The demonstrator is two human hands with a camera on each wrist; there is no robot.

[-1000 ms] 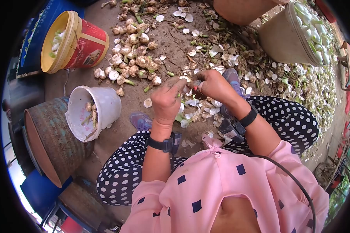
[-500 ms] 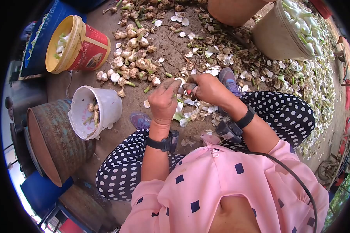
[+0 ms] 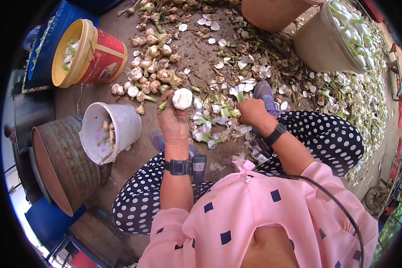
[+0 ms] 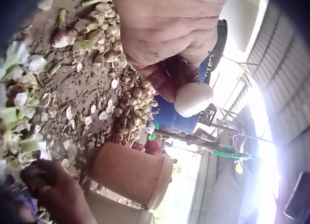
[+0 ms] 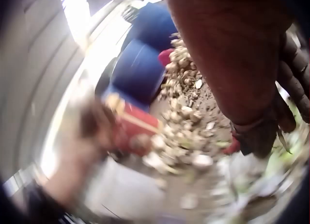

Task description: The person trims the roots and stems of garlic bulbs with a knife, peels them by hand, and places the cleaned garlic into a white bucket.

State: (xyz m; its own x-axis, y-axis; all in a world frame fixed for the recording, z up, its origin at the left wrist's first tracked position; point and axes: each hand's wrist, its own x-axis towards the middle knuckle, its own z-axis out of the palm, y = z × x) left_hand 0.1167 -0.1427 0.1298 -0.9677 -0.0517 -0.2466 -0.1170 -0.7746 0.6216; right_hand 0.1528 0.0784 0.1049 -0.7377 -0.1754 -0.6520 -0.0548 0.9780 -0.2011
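Observation:
My left hand holds a peeled white garlic bulb, its smooth round side facing up in the head view. A bit of green stem shows by the fingers. In the left wrist view the bulb sits at the fingertips. Off to the right, my right hand has curled fingers, and a strip of white and green garlic peel sticks up from them. Something red shows near its fingertips in the right wrist view. Stripped peels lie on the ground between the hands.
Unpeeled garlic bulbs are heaped ahead. At the left stand a white bucket with a few bulbs inside and a yellow and red bucket. A pale bucket of peeled garlic stands at upper right, amid scattered skins.
The hands were together at the bulb and have parted. The left hand has turned and moved left with the white bulb, while the right has moved right and down with peel at its fingers.

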